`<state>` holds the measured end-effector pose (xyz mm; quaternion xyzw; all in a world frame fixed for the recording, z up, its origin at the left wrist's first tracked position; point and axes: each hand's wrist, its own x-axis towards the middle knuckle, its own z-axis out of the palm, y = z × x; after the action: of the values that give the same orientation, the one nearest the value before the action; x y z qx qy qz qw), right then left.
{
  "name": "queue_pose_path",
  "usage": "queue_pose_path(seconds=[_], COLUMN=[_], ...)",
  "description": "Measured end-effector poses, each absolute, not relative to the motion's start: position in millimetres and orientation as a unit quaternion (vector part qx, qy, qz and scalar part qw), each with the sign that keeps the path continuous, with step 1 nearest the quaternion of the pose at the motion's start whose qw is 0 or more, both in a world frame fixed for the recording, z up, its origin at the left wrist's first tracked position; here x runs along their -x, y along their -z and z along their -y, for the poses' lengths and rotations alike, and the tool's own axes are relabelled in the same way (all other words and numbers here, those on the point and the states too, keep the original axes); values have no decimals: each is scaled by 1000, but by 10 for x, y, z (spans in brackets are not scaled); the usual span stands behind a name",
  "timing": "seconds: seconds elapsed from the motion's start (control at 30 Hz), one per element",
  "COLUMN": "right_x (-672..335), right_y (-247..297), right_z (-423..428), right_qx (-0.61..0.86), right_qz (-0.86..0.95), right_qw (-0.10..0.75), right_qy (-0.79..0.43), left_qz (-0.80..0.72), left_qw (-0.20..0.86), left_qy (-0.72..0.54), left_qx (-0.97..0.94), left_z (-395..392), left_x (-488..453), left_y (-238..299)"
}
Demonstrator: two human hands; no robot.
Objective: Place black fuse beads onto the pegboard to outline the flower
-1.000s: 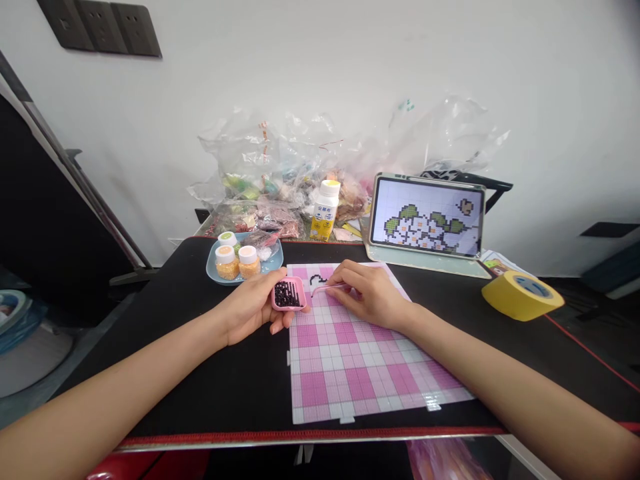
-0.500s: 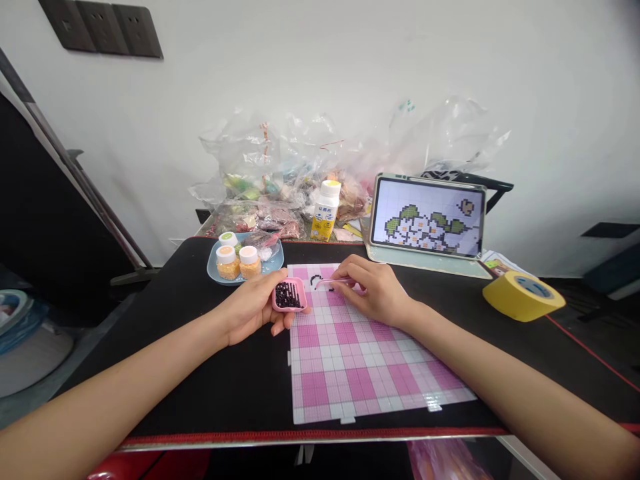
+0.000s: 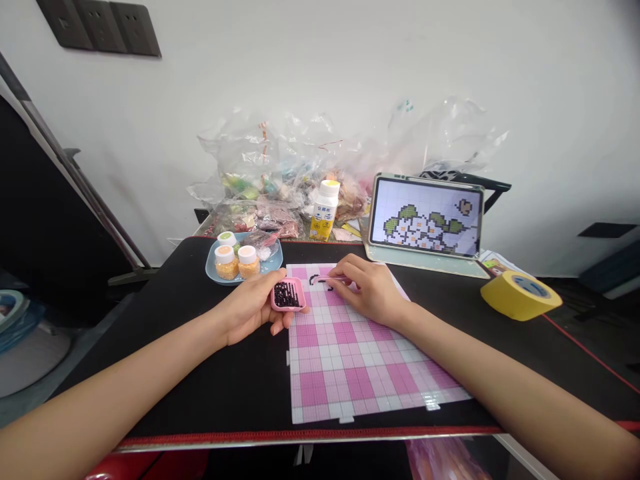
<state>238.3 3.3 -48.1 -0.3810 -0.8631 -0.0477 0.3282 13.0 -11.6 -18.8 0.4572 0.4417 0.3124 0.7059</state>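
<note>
My left hand point(image 3: 250, 308) grips a small pink tray point(image 3: 289, 295) full of dark beads, held at the left edge of the pink-and-white checked pegboard point(image 3: 360, 353). My right hand point(image 3: 367, 290) pinches pink tweezers point(image 3: 324, 279) whose tips point left, over a short curved row of black beads point(image 3: 315, 279) at the board's far left corner. Both forearms rest on the black mat point(image 3: 240, 380).
A blue plate point(image 3: 213, 269) with small bead jars stands behind the tray. A yellow-labelled bottle point(image 3: 324, 210) and clear plastic bags point(image 3: 280, 180) line the wall. A tablet point(image 3: 426, 219) shows a pixel flower pattern. A yellow tape roll point(image 3: 520, 295) lies at the right.
My right hand has shifted the tweezers slightly up toward the board's far edge, beside the black beads. My left hand and the pink tray have stayed put.
</note>
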Motion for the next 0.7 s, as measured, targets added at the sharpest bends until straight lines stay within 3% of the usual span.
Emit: queue_pose_path(seconds=[0.7], right_x=[-2355], right_y=[475], right_z=[-33], right_qx=[377], right_qz=[867], right_qw=[321], right_qy=[63], left_qz=[-430], left_qw=[710], left_qy=[-310], left_qx=[-463], left_z=[96], left_x=[-109], left_y=[212])
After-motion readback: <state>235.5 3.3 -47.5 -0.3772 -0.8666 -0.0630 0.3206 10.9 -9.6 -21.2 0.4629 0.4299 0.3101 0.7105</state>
